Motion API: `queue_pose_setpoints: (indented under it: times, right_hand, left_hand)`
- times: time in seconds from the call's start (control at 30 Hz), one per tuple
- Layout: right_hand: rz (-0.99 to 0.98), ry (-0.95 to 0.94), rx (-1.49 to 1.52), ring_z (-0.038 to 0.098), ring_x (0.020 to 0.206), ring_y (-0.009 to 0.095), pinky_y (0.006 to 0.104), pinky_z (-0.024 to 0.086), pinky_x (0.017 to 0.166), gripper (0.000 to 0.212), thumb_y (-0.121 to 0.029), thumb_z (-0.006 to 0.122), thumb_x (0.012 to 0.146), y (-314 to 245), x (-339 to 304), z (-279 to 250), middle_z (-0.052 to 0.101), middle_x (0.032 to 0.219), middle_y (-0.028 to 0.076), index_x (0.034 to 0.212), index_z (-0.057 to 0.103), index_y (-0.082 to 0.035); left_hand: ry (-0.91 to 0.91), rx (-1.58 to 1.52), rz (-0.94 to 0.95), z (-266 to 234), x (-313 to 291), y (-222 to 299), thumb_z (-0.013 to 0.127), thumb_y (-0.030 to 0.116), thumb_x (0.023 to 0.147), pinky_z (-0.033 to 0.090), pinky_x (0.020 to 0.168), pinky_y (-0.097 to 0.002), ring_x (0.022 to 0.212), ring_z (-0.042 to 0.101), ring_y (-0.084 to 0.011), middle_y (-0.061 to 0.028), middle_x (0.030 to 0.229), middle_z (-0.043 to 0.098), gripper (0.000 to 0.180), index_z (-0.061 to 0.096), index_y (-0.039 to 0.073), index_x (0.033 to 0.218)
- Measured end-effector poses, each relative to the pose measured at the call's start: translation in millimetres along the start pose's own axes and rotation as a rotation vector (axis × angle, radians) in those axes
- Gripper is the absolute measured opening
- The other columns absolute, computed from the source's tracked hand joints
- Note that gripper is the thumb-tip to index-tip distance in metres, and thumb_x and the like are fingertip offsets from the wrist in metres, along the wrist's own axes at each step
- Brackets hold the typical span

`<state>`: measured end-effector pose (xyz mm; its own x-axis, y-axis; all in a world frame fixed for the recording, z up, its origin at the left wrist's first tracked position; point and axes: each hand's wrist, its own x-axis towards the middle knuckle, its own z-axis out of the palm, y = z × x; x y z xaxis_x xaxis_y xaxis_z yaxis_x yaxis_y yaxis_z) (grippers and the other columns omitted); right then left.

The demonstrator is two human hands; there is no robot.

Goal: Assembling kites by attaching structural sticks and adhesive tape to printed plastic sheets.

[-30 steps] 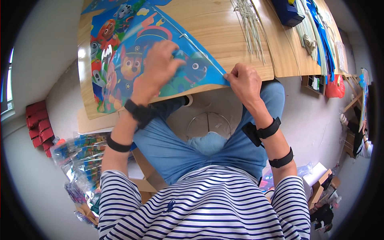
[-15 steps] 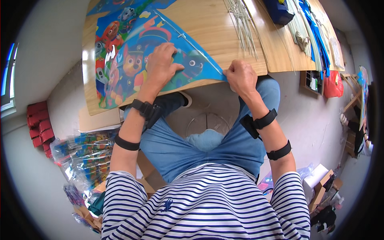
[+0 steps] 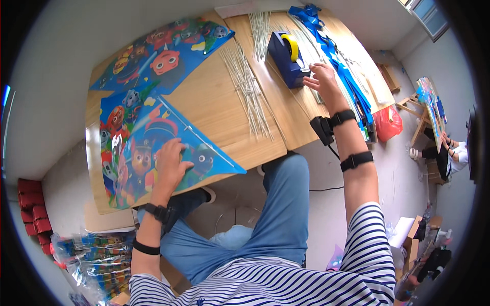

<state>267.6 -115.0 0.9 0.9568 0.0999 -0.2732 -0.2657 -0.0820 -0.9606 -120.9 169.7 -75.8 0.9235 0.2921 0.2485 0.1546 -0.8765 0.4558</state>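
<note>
A blue kite sail with cartoon characters lies at the table's near left, partly over more printed sheet. Along its slanted right edge runs a thin pale rod. My left hand rests on the sail, fingers and thumb apart. On the right part of the table stands a dark blue tape dispenser with a yellow tape roll core. My right hand is at the dispenser's near, cutting end, its fingers stretched and apart. No tape shows clearly in it.
Another printed kite sail lies at the far left. Loose pale rods spread mid-table; blue strips lie at right. A red bag hangs beyond the table's right end. Another person works far right. Wrapped packs sit lower left.
My right hand has left the sail's near right corner and moved out right to the tape dispenser. My left hand stays on the sail. The view has swung toward the right.
</note>
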Motion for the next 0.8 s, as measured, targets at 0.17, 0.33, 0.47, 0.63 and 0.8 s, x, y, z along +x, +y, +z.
queue_pose_setpoints:
  times: [0.17,0.33,0.47,0.63,0.8]
  right_hand:
    - [0.054,-0.029,-0.172,0.068,0.071,0.033,0.0427,0.060,0.059,0.027,-0.011,0.065,0.086,-10,32,7,0.064,0.102,0.019,0.107,0.058,0.003]
    - [0.006,-0.036,-0.179,0.068,0.063,0.037,0.0450,0.060,0.051,0.025,-0.006,0.066,0.085,-14,29,12,0.064,0.090,0.023,0.104,0.056,0.007]
    - [0.021,-0.038,-0.145,0.068,0.064,0.039,0.0459,0.060,0.053,0.026,-0.006,0.065,0.085,-15,39,9,0.064,0.091,0.023,0.104,0.054,0.009]
    - [0.015,-0.087,-0.304,0.068,0.069,0.038,0.0461,0.060,0.055,0.028,-0.006,0.066,0.084,-11,44,12,0.063,0.092,0.023,0.103,0.052,0.009]
    - [-0.010,-0.110,-0.118,0.067,0.067,0.033,0.0444,0.060,0.057,0.029,-0.006,0.068,0.083,-2,32,3,0.064,0.093,0.022,0.103,0.052,0.008]
  left_hand:
    - [-0.004,0.010,-0.016,1,4,3,0.082,0.012,0.056,0.042,0.095,-0.0453,0.114,0.053,-0.0388,-0.0180,0.122,0.058,0.050,0.056,0.002,0.098]
    - [-0.033,-0.001,-0.048,-2,6,4,0.082,0.011,0.055,0.042,0.095,-0.0446,0.115,0.052,-0.0383,-0.0165,0.122,0.056,0.051,0.056,0.003,0.098]
    - [-0.022,0.011,-0.038,0,9,2,0.085,0.013,0.053,0.043,0.092,-0.0457,0.115,0.054,-0.0359,-0.0150,0.121,0.059,0.052,0.059,0.004,0.097]
    - [-0.018,0.019,-0.051,-1,8,5,0.085,0.013,0.052,0.043,0.093,-0.0463,0.114,0.054,-0.0363,-0.0151,0.120,0.059,0.051,0.059,0.004,0.095]
    - [-0.023,0.001,-0.056,-1,6,2,0.085,0.013,0.052,0.043,0.093,-0.0459,0.114,0.054,-0.0362,-0.0149,0.120,0.059,0.052,0.059,0.004,0.096]
